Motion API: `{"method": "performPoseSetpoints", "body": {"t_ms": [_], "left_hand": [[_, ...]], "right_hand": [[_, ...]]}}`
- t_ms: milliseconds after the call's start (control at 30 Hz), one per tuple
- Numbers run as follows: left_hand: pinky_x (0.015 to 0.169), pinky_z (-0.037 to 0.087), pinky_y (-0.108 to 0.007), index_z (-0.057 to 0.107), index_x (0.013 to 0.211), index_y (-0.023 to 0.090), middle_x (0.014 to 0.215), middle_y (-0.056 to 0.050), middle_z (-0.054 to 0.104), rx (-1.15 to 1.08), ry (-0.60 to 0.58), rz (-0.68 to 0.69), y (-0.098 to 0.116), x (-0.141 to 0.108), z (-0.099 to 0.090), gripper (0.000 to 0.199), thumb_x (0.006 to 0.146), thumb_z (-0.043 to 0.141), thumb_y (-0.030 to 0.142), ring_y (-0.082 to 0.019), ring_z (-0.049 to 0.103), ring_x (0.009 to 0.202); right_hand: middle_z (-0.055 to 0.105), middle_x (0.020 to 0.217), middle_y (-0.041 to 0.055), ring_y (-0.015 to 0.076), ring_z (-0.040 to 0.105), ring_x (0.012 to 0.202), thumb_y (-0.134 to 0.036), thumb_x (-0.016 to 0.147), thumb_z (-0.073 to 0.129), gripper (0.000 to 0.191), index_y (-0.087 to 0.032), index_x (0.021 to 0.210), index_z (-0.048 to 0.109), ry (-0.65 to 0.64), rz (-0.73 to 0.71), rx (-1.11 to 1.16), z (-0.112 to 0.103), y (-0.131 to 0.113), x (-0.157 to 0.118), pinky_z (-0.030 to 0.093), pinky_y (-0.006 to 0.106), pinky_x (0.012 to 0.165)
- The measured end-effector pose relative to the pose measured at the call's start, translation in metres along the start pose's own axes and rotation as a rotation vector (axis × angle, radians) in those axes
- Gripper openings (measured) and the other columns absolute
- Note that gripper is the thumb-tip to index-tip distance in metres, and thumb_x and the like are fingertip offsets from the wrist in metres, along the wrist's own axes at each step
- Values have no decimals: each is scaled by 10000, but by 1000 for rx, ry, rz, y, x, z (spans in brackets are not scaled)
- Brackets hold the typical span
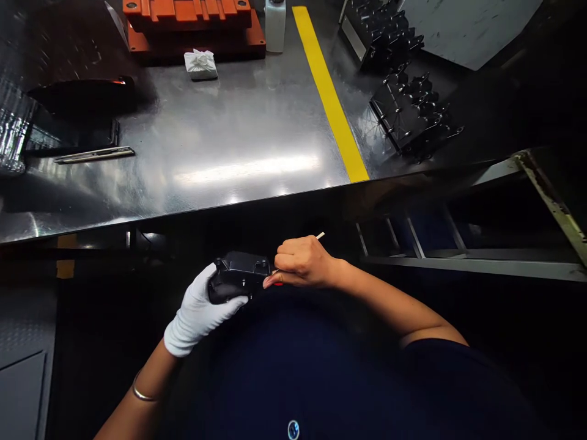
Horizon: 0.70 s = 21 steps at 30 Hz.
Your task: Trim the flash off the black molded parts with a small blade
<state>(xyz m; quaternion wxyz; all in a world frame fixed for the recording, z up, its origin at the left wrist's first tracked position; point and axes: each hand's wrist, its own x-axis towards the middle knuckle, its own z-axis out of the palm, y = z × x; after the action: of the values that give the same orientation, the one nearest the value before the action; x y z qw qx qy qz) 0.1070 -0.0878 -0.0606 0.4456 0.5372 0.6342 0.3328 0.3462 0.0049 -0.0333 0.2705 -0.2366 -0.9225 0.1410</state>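
Note:
My left hand (197, 315), in a white glove, is wrapped round a black moulded plastic part (241, 275) in front of my body, below the table edge. Small raised posts stand along the part's upper side. My bare right hand (300, 261) is closed round a thin tool (320, 235); only its pale end sticks out above the fist, and the rest is mostly hidden. The right thumb and fingertips reach the right end of the part. A bit of red shows just under that thumb.
Across the metal table (206, 134) runs a yellow tape strip (330, 91). Black moulded parts (408, 113) stand to its right. Farther back are an orange block (192, 36), a white wrapped bundle (200, 65) and a bottle (275, 25). A slim metal-edged tool (95, 155) lies left.

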Motion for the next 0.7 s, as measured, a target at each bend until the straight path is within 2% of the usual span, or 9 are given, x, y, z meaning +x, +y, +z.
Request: {"method": "performPoseSetpoints", "body": {"t_ms": [167,300,400,467,533,600,700], "left_hand": [[918,540,-436,575,1144,216,1057,-78,710,-30,-101,-19,8,3,-3,584,645,801,420,-292,684,985],[895,537,-479,560,1088,190,998,-82,699,31,47,-88,9,2,1,656,546,851,419,-308,682,946],[834,560,-463,554,1069,190,964,-71,701,-78,138,-131,8,-2,3,598,594,834,421,-285,692,880],[841,560,-434,583,1076,201,1008,-70,697,-121,127,-56,7,-4,1,484,677,799,370,-265,689,897],[867,549,-412,624,1081,217,1059,-66,682,-66,84,88,6,-5,-4,389,728,769,291,-253,679,935],[889,534,-398,637,1117,238,1099,-60,665,14,42,219,4,-6,-9,374,757,739,221,-245,664,973],[888,523,-385,625,1155,255,1111,-53,657,75,39,302,3,-7,-13,395,778,710,176,-236,650,988]], "right_hand": [[462,521,-19,89,415,512,-581,926,461,552,-170,559,490,18,-6,29,1,-1,2,221,247,493],[441,497,-23,86,407,488,-584,917,477,560,-176,534,464,3,18,84,3,-2,1,217,255,484],[545,585,-5,88,493,547,-485,981,418,457,-171,683,565,14,102,227,1,-4,-2,322,225,533],[588,629,4,89,525,579,-371,1016,367,397,-165,764,595,47,163,261,-2,-5,-4,365,216,569],[580,601,-3,87,515,561,-302,1009,383,370,-164,742,597,79,197,242,-5,-7,-6,366,215,563],[559,568,-12,83,494,532,-295,990,433,358,-164,702,600,80,207,225,-6,-9,-9,357,215,546],[547,564,-10,83,479,518,-309,981,447,371,-165,682,612,33,216,211,-8,-10,-11,350,217,538]]}}
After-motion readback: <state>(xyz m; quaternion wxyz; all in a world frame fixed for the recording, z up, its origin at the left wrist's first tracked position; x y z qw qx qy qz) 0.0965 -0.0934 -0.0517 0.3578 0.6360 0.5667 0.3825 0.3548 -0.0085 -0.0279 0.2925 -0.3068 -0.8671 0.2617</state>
